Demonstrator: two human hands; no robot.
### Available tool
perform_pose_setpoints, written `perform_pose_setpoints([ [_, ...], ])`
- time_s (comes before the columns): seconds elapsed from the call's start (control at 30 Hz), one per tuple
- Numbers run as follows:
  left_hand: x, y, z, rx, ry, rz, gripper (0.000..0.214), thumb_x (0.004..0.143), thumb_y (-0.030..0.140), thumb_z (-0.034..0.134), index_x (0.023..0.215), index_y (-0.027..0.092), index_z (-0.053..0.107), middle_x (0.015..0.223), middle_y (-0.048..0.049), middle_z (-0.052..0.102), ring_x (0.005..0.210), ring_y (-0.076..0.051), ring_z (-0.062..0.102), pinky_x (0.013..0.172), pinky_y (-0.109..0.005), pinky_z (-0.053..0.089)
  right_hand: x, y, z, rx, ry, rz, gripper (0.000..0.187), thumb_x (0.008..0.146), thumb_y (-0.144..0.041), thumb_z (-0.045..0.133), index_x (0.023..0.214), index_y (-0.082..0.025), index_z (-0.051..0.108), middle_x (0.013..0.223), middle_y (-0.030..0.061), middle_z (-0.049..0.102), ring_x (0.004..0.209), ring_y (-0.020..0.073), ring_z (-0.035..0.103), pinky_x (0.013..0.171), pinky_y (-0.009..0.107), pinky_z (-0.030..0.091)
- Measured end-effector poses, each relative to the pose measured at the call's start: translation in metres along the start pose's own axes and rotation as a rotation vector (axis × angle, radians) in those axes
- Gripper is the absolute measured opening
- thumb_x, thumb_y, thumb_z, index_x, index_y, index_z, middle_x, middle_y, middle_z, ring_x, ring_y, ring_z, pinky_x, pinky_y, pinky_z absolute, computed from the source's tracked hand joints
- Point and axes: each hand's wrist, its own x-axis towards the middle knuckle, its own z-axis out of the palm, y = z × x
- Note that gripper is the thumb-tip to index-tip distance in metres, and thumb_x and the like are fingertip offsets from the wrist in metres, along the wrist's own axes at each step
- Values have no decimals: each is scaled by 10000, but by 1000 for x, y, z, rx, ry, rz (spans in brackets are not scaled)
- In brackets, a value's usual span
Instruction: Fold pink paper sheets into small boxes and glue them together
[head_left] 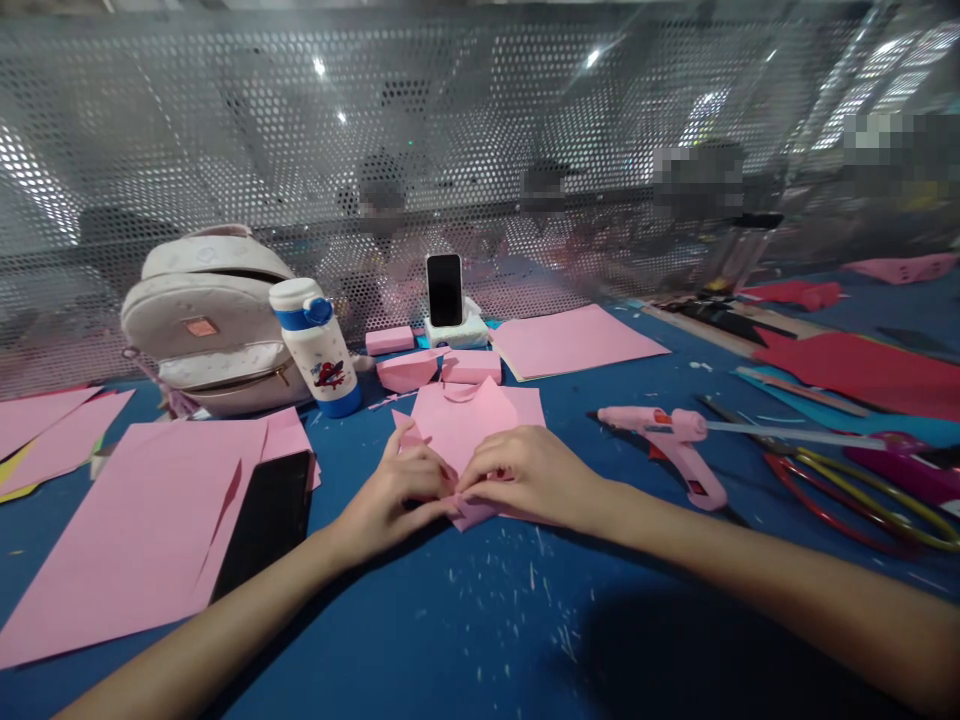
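A folded pink paper piece [469, 425] lies on the blue table [465, 620] in front of me. My left hand [394, 495] pinches its near left edge with the fingers closed. My right hand [525, 475] presses down on the paper's near right part, its fingers bent and meeting the left fingertips at the fold. Both forearms reach in from the bottom of the head view.
Large pink sheets [142, 520] and a black phone [266, 520] lie at left. A white backpack [210, 320], a bottle [319, 345], a standing phone [444, 290], small pink folded pieces [409, 370], another pink sheet [574, 340], a pink glue gun [675, 440], red paper [862, 370] and coloured hoops [862, 490] surround me. Perforated metal screen behind.
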Motion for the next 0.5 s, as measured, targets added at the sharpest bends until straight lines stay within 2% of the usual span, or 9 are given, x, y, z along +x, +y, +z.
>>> perform_pose_setpoints([
  [0.2,0,0,0,5,9,11,167,932,281,648,791,196,673,811,36,701,907,-135,638,1203,-489,-30,0,-2,1,-22,-33,11,86,847,-154,701,823,-209,763,823,-15,763,732,120,656,694,234,407],
  [0.5,0,0,1,-4,18,21,226,963,333,594,803,202,686,832,27,699,906,-134,631,1202,-485,-12,-2,-9,10,-65,-54,-11,109,854,-108,600,764,-168,599,804,-4,635,762,127,547,674,242,368],
])
